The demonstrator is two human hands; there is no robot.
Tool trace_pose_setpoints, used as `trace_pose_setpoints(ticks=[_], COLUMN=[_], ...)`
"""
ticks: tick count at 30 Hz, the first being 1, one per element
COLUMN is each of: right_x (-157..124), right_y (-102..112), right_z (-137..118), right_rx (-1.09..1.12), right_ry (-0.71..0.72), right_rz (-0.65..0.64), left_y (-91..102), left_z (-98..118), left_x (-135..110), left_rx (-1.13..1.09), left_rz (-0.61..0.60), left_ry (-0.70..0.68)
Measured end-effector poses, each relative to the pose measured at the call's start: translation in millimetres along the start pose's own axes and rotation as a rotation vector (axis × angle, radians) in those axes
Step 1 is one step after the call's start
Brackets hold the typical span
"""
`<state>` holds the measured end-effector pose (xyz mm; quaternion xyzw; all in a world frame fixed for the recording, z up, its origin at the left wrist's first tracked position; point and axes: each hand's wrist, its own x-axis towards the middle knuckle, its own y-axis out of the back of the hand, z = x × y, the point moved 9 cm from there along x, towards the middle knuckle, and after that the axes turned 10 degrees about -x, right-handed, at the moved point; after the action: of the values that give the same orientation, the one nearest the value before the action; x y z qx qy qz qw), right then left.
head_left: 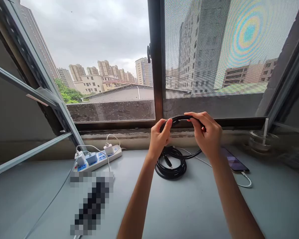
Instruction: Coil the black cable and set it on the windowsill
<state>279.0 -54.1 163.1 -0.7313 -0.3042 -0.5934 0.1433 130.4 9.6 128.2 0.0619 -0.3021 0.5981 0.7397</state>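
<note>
Both hands hold up a looped black cable [180, 117] above the tabletop, in front of the window sill. My left hand [161, 134] pinches the loop's left side between thumb and fingers. On the right side, my right hand [206, 131] grips it, fingers over the top and thumb beneath. Below them on the table lies a round black cable coil [171, 172], with a dark plug [167, 161] resting across it. Whether the held loop and the coil on the table are one cable I cannot tell.
A white power strip [98, 159] with chargers stands at the back left. In front of it lies a blurred-out dark object [92, 205]. A phone [235, 161] on a white cable and a lidded cup [261, 142] with a straw are at the right. A metal frame [47, 146] rises at the left.
</note>
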Motion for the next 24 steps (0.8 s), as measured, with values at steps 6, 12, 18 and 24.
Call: trace_pose_setpoints(ticks=[6, 12, 18, 24], right_x=[0.7, -2.1, -6.3, -28.7], right_y=[-6.1, -17.8, -32.5, -70.4], right_z=[0.0, 8.9, 26.2, 47.1], right_rx=[0.112, 0.165, 0.193, 0.134], right_ry=[-0.030, -0.086, -0.168, -0.371], right_rz=[-0.057, -0.130, -0.172, -0.560], left_y=[-0.1, 1.7, 3.5, 17.4], left_z=[-6.7, -11.7, -6.8, -21.0], left_x=[-2.0, -1.4, -0.2, 8.7], left_rx=[-0.071, -0.131, -0.248, -0.277], left_rz=[-0.059, -0.102, -0.090, -0.055], left_ry=[0.156, 0.219, 0.236, 0.264])
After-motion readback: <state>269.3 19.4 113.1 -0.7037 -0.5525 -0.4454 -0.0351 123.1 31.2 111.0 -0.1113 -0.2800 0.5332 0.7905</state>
